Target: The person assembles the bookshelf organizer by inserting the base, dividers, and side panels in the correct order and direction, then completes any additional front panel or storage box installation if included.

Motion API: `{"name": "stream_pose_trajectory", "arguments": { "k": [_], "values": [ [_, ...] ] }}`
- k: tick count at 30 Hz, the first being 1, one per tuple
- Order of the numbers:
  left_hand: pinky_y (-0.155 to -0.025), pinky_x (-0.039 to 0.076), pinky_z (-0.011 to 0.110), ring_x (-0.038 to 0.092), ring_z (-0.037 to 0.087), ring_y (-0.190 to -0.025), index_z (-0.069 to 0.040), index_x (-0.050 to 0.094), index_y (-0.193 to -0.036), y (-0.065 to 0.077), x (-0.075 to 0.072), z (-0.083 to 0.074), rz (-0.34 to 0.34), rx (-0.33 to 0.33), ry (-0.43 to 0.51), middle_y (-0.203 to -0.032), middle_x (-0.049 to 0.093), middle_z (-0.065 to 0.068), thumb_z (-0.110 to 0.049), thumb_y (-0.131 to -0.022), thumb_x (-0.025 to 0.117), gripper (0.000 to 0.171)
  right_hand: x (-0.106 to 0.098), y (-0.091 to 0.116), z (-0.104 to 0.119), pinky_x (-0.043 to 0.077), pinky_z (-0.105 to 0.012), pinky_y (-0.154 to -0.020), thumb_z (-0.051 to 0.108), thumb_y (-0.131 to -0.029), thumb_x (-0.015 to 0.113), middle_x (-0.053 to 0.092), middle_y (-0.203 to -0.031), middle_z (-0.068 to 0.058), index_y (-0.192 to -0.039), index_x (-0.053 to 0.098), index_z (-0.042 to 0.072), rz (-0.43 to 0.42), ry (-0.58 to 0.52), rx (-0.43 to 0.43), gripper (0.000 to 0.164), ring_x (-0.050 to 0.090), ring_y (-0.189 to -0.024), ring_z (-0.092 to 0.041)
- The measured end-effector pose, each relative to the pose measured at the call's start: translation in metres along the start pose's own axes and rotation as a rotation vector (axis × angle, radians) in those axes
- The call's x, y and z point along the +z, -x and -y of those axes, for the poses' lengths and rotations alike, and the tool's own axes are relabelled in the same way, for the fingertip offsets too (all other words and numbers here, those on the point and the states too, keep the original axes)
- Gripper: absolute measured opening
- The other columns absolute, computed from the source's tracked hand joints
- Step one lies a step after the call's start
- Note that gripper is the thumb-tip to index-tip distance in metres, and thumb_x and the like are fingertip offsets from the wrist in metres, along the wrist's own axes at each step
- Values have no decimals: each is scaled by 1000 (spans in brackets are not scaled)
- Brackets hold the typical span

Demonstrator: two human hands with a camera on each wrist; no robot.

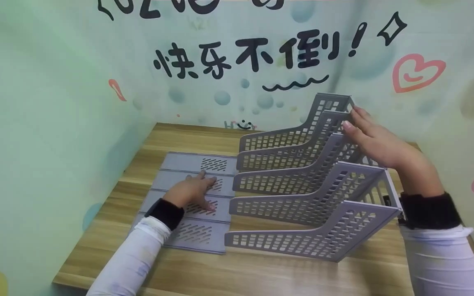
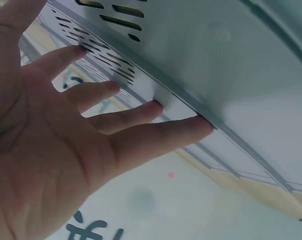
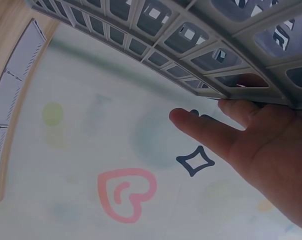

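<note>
A grey plastic file rack (image 1: 278,242) stands on the wooden table, its several upright dividers pierced with small holes and rising to tall backs on the right. Left of it lies a flat grey slotted panel (image 1: 216,213), marked off in sections by long seams. My left hand (image 1: 189,191) rests on that panel with fingers spread; in the left wrist view the fingertips touch its surface (image 2: 241,90). At the rack's tall far end, my right hand (image 1: 381,139) touches the back with extended fingers. Some of those fingers are partly hidden behind the rack's grid (image 3: 191,45) in the right wrist view.
The wooden table (image 1: 286,279) extends in front of the rack. A pale printed backdrop (image 1: 220,111) with black lettering and a pink heart stands behind the table and along both sides.
</note>
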State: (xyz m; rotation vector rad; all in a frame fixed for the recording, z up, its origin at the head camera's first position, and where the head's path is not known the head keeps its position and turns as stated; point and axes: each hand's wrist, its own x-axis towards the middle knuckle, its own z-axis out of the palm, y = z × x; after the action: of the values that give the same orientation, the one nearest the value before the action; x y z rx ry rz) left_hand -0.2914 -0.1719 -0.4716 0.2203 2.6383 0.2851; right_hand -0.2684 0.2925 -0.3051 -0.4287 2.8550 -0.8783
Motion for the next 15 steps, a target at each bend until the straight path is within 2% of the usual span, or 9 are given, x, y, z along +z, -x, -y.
{"name": "stream_pose_trajectory", "arguments": {
  "k": [9, 15],
  "values": [
    [-127, 18, 77, 9, 58, -162, -28, 29, -170, 3, 6, -22, -2, -5, 6, -180, 4, 16, -50, -79, 90, 111, 7, -5, 16, 4, -72, -132, 56, -113, 28, -12, -180, -18, -170, 4, 1, 6, 27, -21, 83, -10, -166, -45],
    [-128, 20, 75, 11, 60, -160, -26, 31, -169, 4, 7, -25, -20, 9, 0, -180, 6, 18, -49, -81, 90, 109, 9, -7, 18, 6, -73, -131, 61, -112, 28, -14, -179, -18, -169, 3, 0, 14, 34, -7, 88, -9, -166, -46]
  ]
}}
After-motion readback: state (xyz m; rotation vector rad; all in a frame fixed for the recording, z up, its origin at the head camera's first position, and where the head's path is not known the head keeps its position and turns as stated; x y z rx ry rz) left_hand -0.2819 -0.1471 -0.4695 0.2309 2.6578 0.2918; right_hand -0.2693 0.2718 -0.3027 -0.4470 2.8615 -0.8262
